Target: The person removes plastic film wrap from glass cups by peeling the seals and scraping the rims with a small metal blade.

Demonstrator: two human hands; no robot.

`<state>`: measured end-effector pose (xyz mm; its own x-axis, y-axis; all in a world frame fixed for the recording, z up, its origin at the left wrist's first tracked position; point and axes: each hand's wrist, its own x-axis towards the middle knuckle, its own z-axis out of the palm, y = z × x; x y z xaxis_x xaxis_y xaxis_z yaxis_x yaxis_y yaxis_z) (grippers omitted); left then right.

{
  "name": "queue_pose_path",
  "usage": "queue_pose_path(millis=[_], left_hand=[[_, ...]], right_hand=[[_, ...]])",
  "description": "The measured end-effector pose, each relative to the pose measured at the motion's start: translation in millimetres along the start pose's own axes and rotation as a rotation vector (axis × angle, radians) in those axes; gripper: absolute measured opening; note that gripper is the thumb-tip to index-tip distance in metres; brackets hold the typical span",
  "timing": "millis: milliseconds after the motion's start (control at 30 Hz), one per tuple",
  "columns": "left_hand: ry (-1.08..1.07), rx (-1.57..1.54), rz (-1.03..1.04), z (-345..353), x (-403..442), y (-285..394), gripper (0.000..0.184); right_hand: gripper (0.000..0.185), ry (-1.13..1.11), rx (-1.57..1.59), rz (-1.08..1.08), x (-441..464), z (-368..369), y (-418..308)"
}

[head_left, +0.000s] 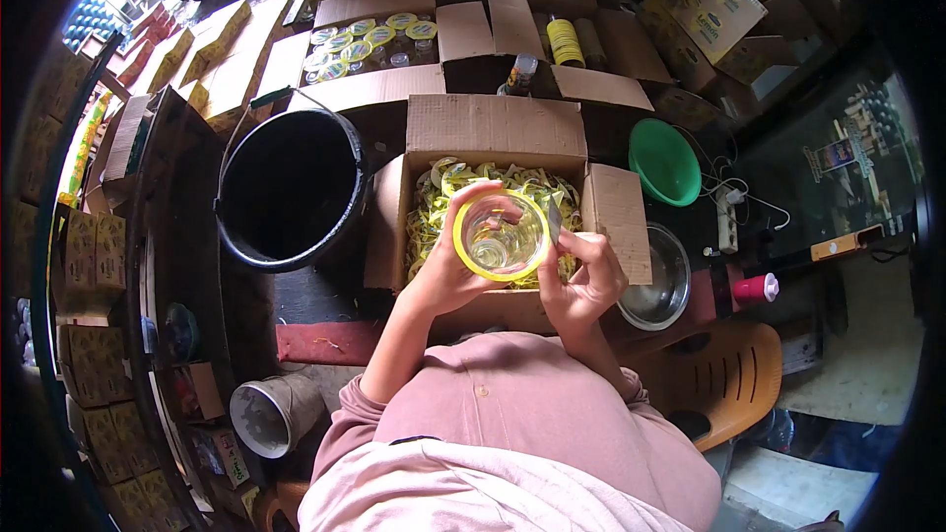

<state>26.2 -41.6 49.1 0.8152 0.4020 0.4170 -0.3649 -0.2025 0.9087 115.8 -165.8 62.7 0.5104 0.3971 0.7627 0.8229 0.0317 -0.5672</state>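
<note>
My left hand [441, 261] is wrapped round a clear plastic cup [501, 248] with a yellow rim, its open-looking top turned up toward me. Through its wall some of my fingers show. At the cup's right edge, my right hand [586, 281] pinches a thin greyish flat piece [555, 219]; whether it is a blade or a bit of film I cannot tell. Both hands are above an open cardboard box [496, 125] filled with yellow and clear plastic scraps [453, 175].
A black bucket [289, 261] stands left of the box; a green basin [665, 163] and a clear bowl [673, 281] are on the right. Behind are boxes with yellow-lidded cups [379, 35] and a stack of yellow lids [565, 42]. An orange chair [729, 374] is beside me.
</note>
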Motion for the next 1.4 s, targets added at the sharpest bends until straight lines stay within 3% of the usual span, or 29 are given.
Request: queue_pose_path(millis=[333,533,1400], left_hand=[[-0.077,0.068,0.020,-2.4,-0.8,-0.2,0.083],[-0.032,-0.042,-0.014,-1.7,0.1,-1.0,0.082],[-0.161,-0.131,-0.041,-3.0,-0.2,4.0,0.080]], right_hand=[[0.021,-0.009,0.054,-0.017,6.0,0.4,2.0],[0.019,-0.030,0.089,0.079,0.8,-3.3,1.8],[0.019,-0.021,0.122,0.071,0.1,-5.3,7.2]])
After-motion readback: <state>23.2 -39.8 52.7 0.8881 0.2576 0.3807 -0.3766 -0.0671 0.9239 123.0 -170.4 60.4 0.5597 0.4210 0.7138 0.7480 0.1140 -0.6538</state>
